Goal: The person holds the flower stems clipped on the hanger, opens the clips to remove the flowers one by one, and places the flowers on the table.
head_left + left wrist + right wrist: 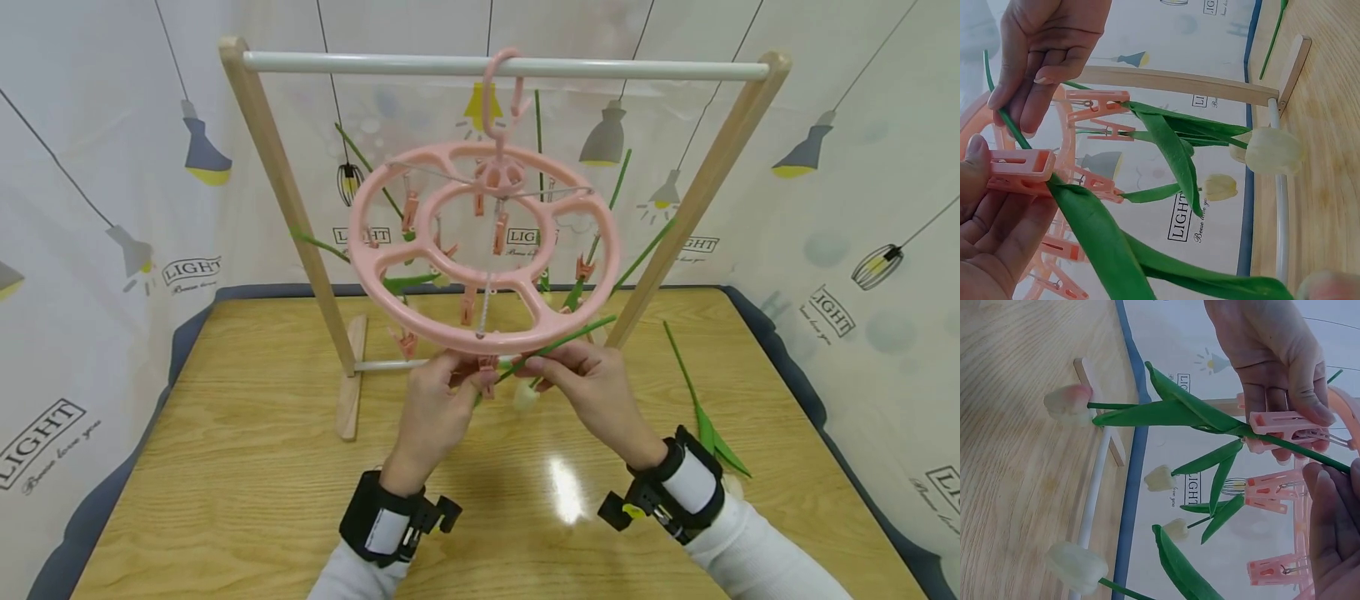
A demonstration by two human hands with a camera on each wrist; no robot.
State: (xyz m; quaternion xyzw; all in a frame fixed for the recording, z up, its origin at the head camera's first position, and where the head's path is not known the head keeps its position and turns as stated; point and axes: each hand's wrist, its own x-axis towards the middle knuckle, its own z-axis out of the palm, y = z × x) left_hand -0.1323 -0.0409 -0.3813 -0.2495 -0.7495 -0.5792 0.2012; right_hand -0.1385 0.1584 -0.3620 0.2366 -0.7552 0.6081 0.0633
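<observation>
Tulip (1191, 414) at the hanger's (517, 341) near rim
Left hand (438, 408) pinches the clip (488, 367), right hand (596, 387) the stem (570, 336); probably light and bendy, best held there.

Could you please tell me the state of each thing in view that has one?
Left grip: pinching a pink clip.
Right grip: pinching a flower stem.
Pink clip: at the stem; closure unclear.
Pink hanger: hooked over the white rail.
Rack: upright.
Neighbouring flower: clipped, bloom downward.
Table flower: lying down.
</observation>
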